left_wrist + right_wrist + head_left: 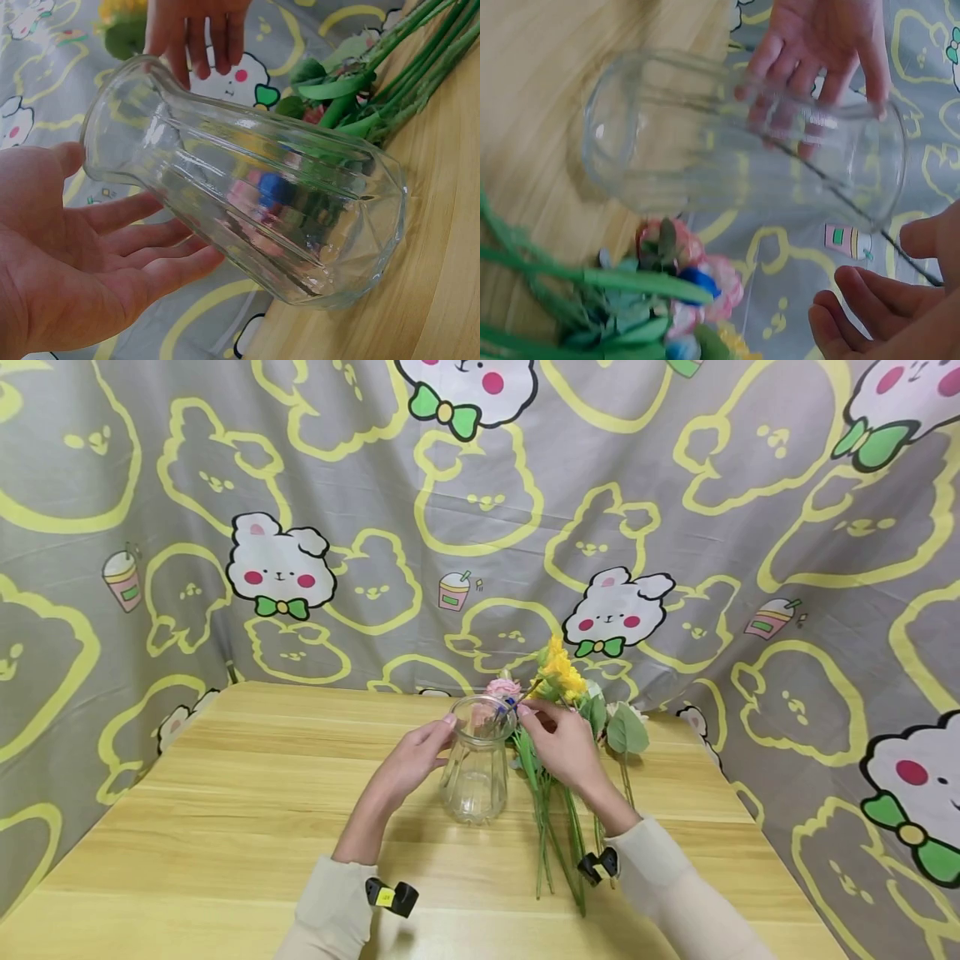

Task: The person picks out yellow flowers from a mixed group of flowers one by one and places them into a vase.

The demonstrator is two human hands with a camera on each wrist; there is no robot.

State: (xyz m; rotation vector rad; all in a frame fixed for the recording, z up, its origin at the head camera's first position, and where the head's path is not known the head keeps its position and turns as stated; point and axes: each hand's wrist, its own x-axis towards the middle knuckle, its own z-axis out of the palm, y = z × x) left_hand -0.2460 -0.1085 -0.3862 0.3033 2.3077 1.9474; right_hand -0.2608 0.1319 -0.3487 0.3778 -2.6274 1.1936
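A clear, ribbed glass vase [474, 781] stands upright on the wooden table. My left hand [411, 762] steadies it from the left, thumb at the rim and fingers [176, 266] extended along the glass. On the other side my right hand [564, 745] is beside the vase mouth, with a thin dark stem [832, 184] between thumb and fingers. That stem slants over the rim and down inside the glass. Its yellow flower [561, 670] is above the right hand; the same bloom [124, 28] shows in the left wrist view.
Right of the vase lies a bunch of flowers with long green stems [573, 860]. Among them are a pink flower [504, 687], a blue bloom [697, 285] and a broad green leaf [627, 729]. A grey patterned curtain [360, 485] hangs around the wooden table [225, 827].
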